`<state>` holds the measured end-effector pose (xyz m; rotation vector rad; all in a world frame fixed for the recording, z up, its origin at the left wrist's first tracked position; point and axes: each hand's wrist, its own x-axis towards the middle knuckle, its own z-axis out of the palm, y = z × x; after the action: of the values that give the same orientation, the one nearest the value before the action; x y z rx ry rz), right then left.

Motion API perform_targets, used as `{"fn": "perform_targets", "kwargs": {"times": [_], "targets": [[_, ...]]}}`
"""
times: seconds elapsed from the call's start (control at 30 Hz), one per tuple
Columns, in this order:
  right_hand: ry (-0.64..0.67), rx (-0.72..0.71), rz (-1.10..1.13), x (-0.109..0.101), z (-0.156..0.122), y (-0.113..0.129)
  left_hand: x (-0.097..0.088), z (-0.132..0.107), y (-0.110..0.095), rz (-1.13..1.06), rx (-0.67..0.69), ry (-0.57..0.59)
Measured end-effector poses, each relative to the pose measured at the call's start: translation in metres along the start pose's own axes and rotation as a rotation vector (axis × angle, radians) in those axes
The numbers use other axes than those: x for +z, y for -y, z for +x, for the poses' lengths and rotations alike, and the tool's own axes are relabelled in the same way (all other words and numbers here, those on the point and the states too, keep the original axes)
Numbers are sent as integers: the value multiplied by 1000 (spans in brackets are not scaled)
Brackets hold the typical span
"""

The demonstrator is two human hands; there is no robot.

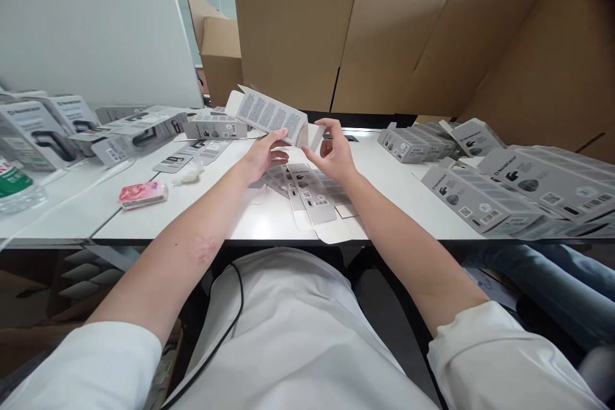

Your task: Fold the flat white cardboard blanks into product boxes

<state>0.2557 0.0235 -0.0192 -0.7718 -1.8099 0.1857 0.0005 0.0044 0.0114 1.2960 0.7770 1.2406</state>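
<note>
A small grey printed carton (271,114) is raised above the table, tilted, with a flap standing out at its far left end. My left hand (268,152) is closed around its lower side, thumb on the printed panel. At the near right end, my right hand (332,148) pinches a white end flap (314,136) between thumb and fingers. Beneath the hands lie several flattened cartons (312,195) of the same print, overlapping on the white tabletop (384,205). Whether anything is inside the raised carton is hidden.
Folded cartons (548,182) are piled on the right, with more cartons (139,131) on the left. A pink tissue pack (143,194), crumpled white tissue (191,173) and a green-labelled bottle (16,186) sit at left. Large cardboard boxes (298,25) stand behind. A person's jeans-clad leg (552,288) shows at lower right.
</note>
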Motion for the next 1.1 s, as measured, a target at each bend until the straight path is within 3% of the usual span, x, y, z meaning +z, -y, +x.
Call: {"fn": "perform_targets", "kwargs": {"times": [0.53, 0.8, 1.1], "targets": [[-18, -73, -9, 1, 4, -14, -3, 2, -4, -13, 40, -71], [-51, -93, -51, 0, 3, -7, 0, 2, 3, -10, 31, -1], [-16, -75, -38, 0, 6, 12, -1, 0, -5, -63, 48, -55]]}}
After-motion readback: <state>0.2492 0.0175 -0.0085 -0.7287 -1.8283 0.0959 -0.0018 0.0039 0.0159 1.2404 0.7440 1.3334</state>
